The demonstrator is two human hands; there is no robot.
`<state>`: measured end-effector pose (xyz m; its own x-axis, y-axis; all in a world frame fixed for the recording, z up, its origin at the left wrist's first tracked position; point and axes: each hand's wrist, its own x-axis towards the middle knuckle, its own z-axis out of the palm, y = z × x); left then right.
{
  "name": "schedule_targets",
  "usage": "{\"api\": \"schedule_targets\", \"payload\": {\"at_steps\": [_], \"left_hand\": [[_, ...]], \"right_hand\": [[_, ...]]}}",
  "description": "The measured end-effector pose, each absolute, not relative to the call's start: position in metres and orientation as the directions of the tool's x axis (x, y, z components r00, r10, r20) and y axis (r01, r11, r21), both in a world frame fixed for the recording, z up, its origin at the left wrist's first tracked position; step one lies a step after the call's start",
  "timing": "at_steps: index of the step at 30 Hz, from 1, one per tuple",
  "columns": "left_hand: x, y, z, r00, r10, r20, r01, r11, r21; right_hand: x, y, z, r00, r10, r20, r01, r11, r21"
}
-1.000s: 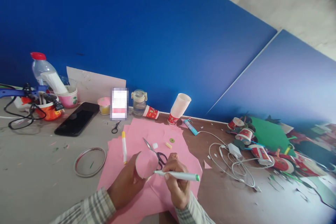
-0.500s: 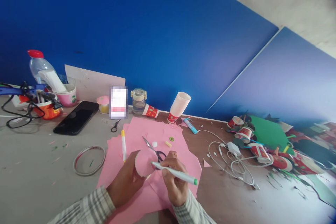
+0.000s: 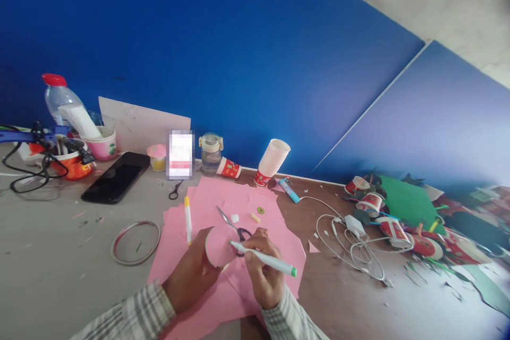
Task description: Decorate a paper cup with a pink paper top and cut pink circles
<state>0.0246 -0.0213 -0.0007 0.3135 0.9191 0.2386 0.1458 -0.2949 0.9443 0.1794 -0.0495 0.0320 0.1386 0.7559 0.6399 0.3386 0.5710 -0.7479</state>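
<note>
My left hand point(image 3: 194, 272) is closed on a round pink paper disc point(image 3: 218, 247), tilted toward me above the pink paper sheets point(image 3: 279, 247). In my right hand point(image 3: 265, 268) is a white marker with a green end point(image 3: 279, 264), pinched between thumb and fingers, its tip at the disc's right part. Behind the hands lie open scissors point(image 3: 231, 219), their handles partly covered by my right hand. Close to the blades are a white eraser-like piece point(image 3: 235, 218) and a small yellowish block point(image 3: 255, 218). A yellow-capped marker point(image 3: 188, 220) lies left of the disc.
On the left are a metal ring point(image 3: 136, 243) and a black phone point(image 3: 116, 178). A lidded jar point(image 3: 211, 151) and stacked paper cups point(image 3: 272, 162) stand by the blue partition point(image 3: 223, 53). Rightward lie tangled white cables point(image 3: 350, 244), decorated cups point(image 3: 392, 231) and green paper point(image 3: 412, 204).
The marker in my right hand has shifted slightly left and up across the disc. My left hand and the disc stay nearly in place.
</note>
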Motion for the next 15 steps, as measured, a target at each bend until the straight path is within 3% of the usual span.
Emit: {"api": "schedule_targets", "payload": {"at_steps": [15], "left_hand": [[0.0252, -0.0209, -0.0028, 0.314, 0.914, 0.257, 0.118, -0.306, 0.945]], "right_hand": [[0.1793, -0.0520, 0.0336, 0.150, 0.765, 0.626, 0.323, 0.561, -0.762]]}}
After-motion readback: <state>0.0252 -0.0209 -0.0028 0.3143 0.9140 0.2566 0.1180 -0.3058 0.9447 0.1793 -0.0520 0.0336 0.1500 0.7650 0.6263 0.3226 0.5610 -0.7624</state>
